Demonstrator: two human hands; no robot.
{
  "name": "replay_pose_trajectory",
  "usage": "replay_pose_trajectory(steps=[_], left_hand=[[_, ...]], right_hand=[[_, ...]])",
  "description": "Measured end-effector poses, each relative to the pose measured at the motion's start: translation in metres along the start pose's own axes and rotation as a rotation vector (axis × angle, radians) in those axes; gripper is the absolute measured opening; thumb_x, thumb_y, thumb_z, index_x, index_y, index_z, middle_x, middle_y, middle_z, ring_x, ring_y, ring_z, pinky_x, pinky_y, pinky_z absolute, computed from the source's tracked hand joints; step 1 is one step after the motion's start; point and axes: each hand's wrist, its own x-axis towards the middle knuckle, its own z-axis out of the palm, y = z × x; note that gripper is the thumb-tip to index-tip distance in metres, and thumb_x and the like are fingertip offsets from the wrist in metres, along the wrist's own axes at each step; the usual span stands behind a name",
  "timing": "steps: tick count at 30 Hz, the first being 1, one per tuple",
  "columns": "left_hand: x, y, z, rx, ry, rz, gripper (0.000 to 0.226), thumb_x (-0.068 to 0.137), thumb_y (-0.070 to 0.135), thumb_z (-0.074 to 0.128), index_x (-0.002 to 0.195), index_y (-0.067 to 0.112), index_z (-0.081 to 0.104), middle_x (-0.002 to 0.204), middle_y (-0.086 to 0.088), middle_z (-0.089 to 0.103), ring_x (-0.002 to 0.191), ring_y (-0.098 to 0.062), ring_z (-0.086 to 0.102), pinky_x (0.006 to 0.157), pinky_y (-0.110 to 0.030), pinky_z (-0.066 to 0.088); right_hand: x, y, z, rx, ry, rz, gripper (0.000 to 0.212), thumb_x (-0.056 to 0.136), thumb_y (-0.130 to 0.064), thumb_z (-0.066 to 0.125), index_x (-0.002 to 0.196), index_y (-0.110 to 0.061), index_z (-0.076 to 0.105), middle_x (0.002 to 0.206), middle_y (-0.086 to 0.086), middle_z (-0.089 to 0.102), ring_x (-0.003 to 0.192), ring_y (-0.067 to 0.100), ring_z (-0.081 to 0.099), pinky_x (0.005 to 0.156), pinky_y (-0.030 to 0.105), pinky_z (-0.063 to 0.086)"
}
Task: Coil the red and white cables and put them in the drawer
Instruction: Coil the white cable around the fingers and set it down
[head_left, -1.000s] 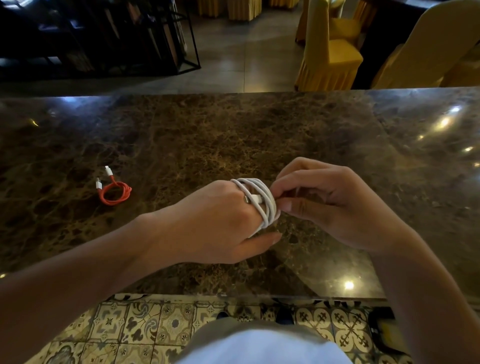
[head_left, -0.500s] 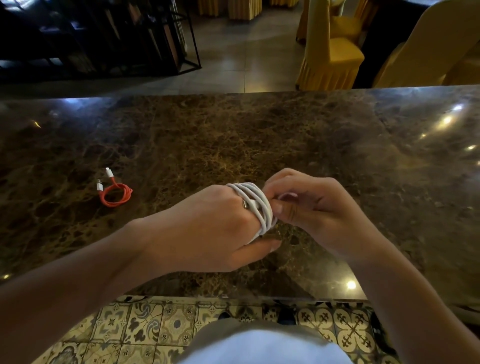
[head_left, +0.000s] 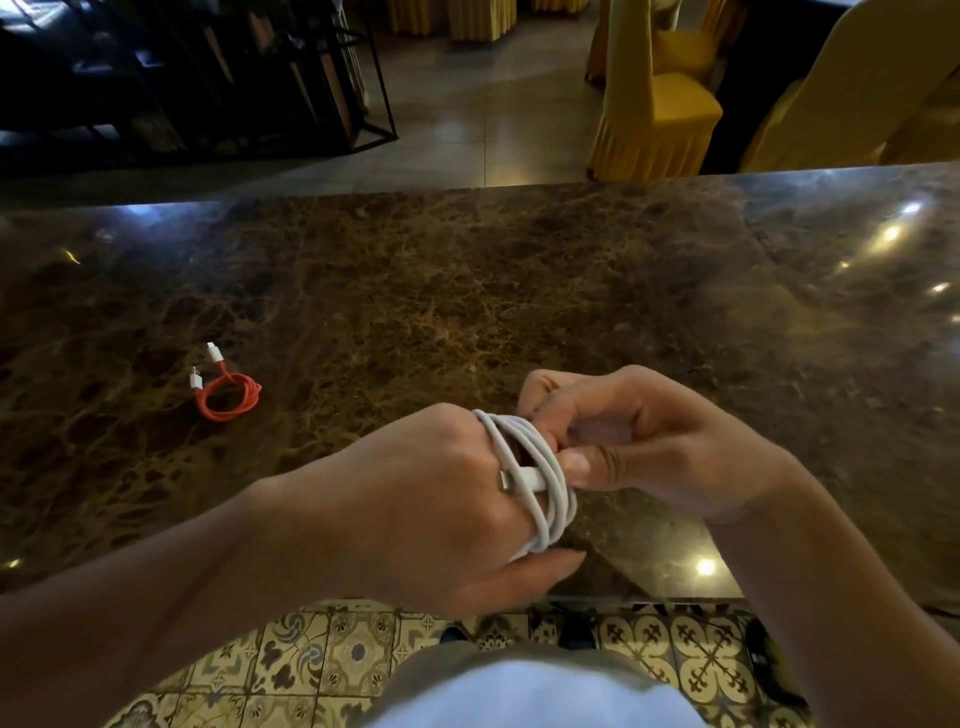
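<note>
Nearest the person, the white cable (head_left: 540, 478) sits wound around the left hand (head_left: 441, 499), 1 plug lying across the loops. The right hand (head_left: 639, 441) has closed in over the last second and now pinches the coil's far side, suggesting winding is nearly finished. Farther left, the red cable (head_left: 228, 395) lies coiled on the table (head_left: 519, 291); no drawer shows.
</note>
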Motion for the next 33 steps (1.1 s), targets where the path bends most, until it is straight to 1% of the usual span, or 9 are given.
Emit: replay_pose_trajectory(steps=[7,11,15,17,20,23,26,29,33], left_hand=[[-0.003,-0.010,-0.004,0.007,0.005,-0.065,0.039,0.100,0.036,0.059,0.067,0.017,0.068,0.059,0.006,0.061,0.051,-0.013,0.052,0.055,-0.024,0.040],[-0.005,-0.013,0.002,0.020,-0.014,-0.067,0.035,0.097,0.032,0.062,0.065,0.019,0.067,0.055,0.007,0.057,0.046,-0.011,0.048,0.051,-0.025,0.040],[-0.005,-0.015,0.006,0.042,-0.023,-0.077,0.026,0.094,0.028,0.063,0.070,0.020,0.069,0.057,0.007,0.059,0.048,-0.012,0.051,0.051,-0.029,0.046],[-0.004,-0.014,0.007,0.029,-0.051,-0.076,0.028,0.097,0.028,0.059,0.072,0.019,0.069,0.059,0.006,0.060,0.048,-0.014,0.053,0.052,-0.032,0.048],[-0.004,-0.017,0.011,0.073,-0.041,-0.082,0.029,0.096,0.028,0.053,0.075,0.017,0.069,0.059,0.005,0.061,0.048,-0.016,0.056,0.050,-0.034,0.052],[-0.004,-0.020,0.017,0.063,-0.001,-0.091,0.031,0.097,0.027,0.051,0.073,0.017,0.067,0.060,0.003,0.062,0.049,-0.017,0.058,0.049,-0.035,0.051],[-0.005,-0.021,0.027,0.071,-0.023,-0.106,0.034,0.100,0.029,0.046,0.080,0.015,0.071,0.072,0.000,0.069,0.061,-0.021,0.065,0.058,-0.040,0.055],[-0.007,-0.020,0.033,0.094,-0.030,-0.110,0.035,0.098,0.032,0.047,0.087,0.015,0.075,0.083,-0.001,0.073,0.073,-0.020,0.069,0.067,-0.038,0.057],[-0.008,-0.021,0.034,0.093,-0.035,-0.079,0.034,0.100,0.028,0.046,0.095,0.013,0.076,0.094,-0.002,0.075,0.086,-0.020,0.070,0.096,-0.027,0.046]], right_hand=[[-0.003,0.005,0.020,0.044,0.226,0.037,0.026,0.088,-0.023,0.073,0.101,-0.003,0.064,0.092,0.011,0.063,0.083,0.022,0.061,0.077,0.033,0.054],[-0.010,0.009,0.028,-0.220,0.393,0.072,0.040,0.086,-0.053,0.075,0.098,-0.014,0.075,0.094,0.009,0.073,0.087,0.036,0.069,0.080,0.058,0.059],[-0.013,0.002,0.036,-0.320,0.433,0.115,0.020,0.092,-0.036,0.069,0.098,-0.020,0.079,0.088,0.009,0.076,0.080,0.040,0.069,0.072,0.067,0.054],[-0.014,-0.005,0.036,-0.293,0.424,0.130,0.022,0.088,-0.032,0.063,0.095,-0.019,0.080,0.082,0.008,0.075,0.074,0.038,0.066,0.067,0.062,0.053],[-0.015,-0.013,0.038,-0.264,0.386,0.154,0.022,0.088,-0.030,0.063,0.095,-0.017,0.079,0.077,0.002,0.071,0.068,0.016,0.061,0.062,0.036,0.047],[-0.015,-0.013,0.041,-0.362,0.395,0.143,0.017,0.089,-0.034,0.070,0.094,-0.020,0.077,0.073,0.000,0.070,0.062,0.016,0.059,0.055,0.034,0.044],[-0.013,-0.009,0.043,-0.485,0.457,0.148,0.009,0.088,-0.025,0.068,0.087,-0.023,0.077,0.070,-0.003,0.071,0.059,0.016,0.062,0.051,0.037,0.048],[-0.010,-0.006,0.051,-0.610,0.534,0.163,0.020,0.077,-0.039,0.060,0.086,-0.027,0.073,0.070,-0.004,0.072,0.059,0.013,0.066,0.053,0.042,0.057],[-0.008,-0.003,0.053,-0.559,0.546,0.119,0.037,0.075,-0.039,0.061,0.111,-0.032,0.055,0.072,0.000,0.069,0.056,0.018,0.063,0.048,0.040,0.054]])
